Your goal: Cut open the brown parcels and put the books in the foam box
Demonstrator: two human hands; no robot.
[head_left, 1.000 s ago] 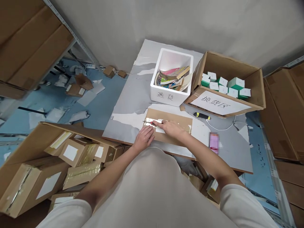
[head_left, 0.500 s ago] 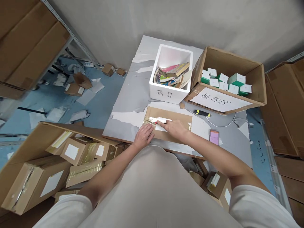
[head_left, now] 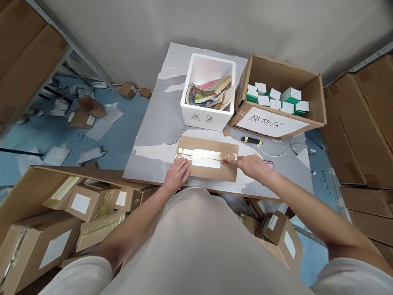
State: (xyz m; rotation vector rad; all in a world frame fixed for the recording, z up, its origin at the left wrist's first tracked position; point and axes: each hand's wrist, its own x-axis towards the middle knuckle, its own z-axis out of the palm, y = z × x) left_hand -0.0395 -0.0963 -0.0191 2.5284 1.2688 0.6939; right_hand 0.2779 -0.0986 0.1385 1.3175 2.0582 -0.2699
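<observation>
"Brown cardboard at the far left: what is it?"

"It's an open carton (head_left: 82, 171) holding taped parcels (head_left: 80, 203), beside the near left corner of the surface (head_left: 156, 110) and well apart from both hands."

"Next, the left hand (head_left: 176, 174)?"

"It lies palm down on the near left corner of a flat box (head_left: 211, 173). The fingers are laid out together, and I see nothing gripped in them."

"How does that box lie?"

"Flat on the surface, close to the near edge and right in front of the person. Its long axis runs left to right, with the right end slightly nearer the body. Shiny tape (head_left: 185, 153) and a white label (head_left: 206, 164) follow that same line. A thin line runs lengthwise across the label; I can't tell whether it's a cut or a seam."

"And the right hand (head_left: 253, 166)?"

"Closed round a slim tool (head_left: 225, 161), mostly hidden, with some red showing. Its fingertips are over the box's right end, and most of the hand is past that edge."

"Which hand is nearer?"

"The left, touching the box. The middle of the box lies between them, its length stretching from one hand towards the other."

"Farther right?"

"A black and yellow knife (head_left: 251, 140) lies beyond the right hand, and a phone (head_left: 269, 164) is partly covered by it."
</observation>
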